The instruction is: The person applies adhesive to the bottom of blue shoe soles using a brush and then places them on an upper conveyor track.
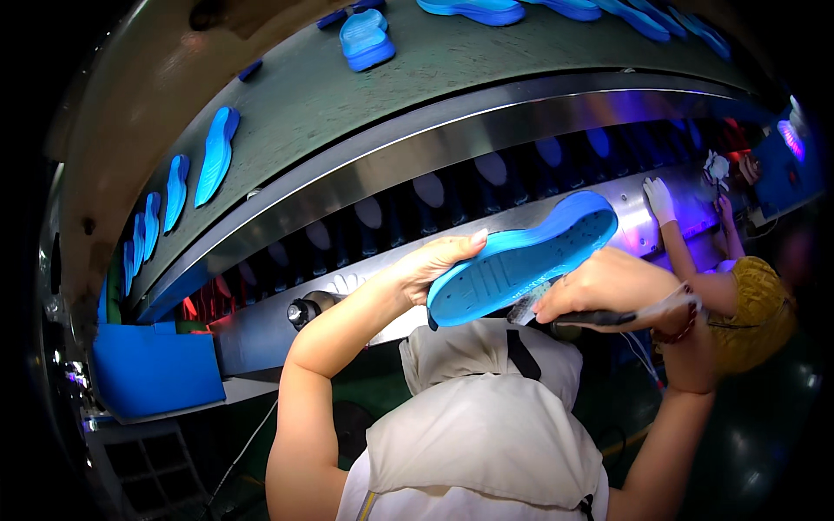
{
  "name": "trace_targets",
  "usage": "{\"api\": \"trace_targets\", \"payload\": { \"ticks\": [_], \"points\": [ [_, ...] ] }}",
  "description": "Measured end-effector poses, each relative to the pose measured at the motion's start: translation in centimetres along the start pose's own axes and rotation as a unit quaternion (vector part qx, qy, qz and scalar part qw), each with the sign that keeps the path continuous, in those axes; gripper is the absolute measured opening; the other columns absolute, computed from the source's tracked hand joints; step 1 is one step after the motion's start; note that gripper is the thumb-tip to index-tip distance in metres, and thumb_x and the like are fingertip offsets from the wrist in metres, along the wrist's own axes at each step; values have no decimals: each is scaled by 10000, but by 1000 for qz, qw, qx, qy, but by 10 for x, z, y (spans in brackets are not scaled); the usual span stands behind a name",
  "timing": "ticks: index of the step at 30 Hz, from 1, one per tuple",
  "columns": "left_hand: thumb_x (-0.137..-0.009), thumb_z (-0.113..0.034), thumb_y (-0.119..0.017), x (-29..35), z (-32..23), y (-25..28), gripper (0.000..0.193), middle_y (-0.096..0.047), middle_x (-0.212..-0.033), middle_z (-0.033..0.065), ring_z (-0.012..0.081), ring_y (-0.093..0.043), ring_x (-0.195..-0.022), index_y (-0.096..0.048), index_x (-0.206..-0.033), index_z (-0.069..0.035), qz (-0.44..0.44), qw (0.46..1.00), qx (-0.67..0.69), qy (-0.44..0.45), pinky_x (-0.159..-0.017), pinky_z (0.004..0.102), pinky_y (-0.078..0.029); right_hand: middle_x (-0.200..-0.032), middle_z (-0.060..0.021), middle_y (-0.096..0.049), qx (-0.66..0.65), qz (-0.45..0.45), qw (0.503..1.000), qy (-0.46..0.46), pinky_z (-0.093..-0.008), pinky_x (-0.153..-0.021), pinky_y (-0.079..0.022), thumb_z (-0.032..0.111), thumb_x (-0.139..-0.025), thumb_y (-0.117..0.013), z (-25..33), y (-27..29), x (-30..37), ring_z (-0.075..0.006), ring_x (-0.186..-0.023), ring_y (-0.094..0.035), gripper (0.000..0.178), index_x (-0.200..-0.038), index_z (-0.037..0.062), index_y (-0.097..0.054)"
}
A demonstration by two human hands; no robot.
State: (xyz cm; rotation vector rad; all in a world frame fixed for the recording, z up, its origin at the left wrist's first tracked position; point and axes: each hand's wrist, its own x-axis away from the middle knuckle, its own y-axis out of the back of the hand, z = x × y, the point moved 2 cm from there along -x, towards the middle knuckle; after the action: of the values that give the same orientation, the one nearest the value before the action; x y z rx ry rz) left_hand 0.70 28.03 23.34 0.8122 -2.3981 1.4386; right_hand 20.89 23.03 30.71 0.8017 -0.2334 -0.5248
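Note:
A bright blue shoe sole point(495, 269) is tilted in front of me, its inner side with grooves and small holes facing me. My left hand point(432, 262) is closed on its left end, thumb along the upper edge. My right hand point(612, 282) is closed round a brush point(525, 307) with a dark handle and pale bristles. The bristles are at the sole's lower edge; whether they touch it I cannot tell. Part of the sole's right end is hidden behind my right hand.
Several blue soles, one sole point(217, 156) at the left, lie on a dark green conveyor belt point(347, 113). Below its metal rail point(373, 143) runs a dark lower tier. A black-capped container point(302, 313) stands left. At right, a co-worker's gloved hand point(660, 201) rests near the ledge.

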Motion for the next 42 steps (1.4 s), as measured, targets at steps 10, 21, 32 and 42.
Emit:
{"api": "trace_targets", "payload": {
  "ticks": [10,21,32,42],
  "points": [
    [-712,-449,-637,3,3,-1,718,-485,-1171,212,324,-513,-1047,-418,-1219,10,9,998,49,-35,-889,483,-410,-773,-97,-650,-150,4,973,-177,-275,-583,-463,146,-709,-660,-12,22,10,-195,-662,-619,212,-883,27,-647],
    [-698,-543,-580,-27,41,39,722,-451,-1236,162,372,-469,-1087,-413,-1252,-111,-25,983,164,-74,-859,640,-333,-709,-38,-610,-221,-546,779,-212,-185,-478,-415,108,-782,-609,-105,-42,21,-67,-520,-522,139,-865,-1,-633],
    [-654,-758,-403,60,-45,37,1007,-371,-1269,234,398,-459,-1084,-260,-1310,-8,-19,911,5,-413,-844,575,-398,-904,-218,-613,-585,-462,666,41,-164,-455,-410,182,-837,-538,-76,-61,23,-81,-473,-502,227,-894,-34,-582],
    [-694,-760,-318,50,-167,101,1074,-114,-1411,168,269,-159,-1303,7,-1338,35,-105,739,365,-557,-1053,440,-124,-921,-209,-606,-644,-438,628,-3,-206,-537,-438,152,-837,-530,-93,-88,24,-131,-543,-520,203,-922,-30,-561]
  ]
}}
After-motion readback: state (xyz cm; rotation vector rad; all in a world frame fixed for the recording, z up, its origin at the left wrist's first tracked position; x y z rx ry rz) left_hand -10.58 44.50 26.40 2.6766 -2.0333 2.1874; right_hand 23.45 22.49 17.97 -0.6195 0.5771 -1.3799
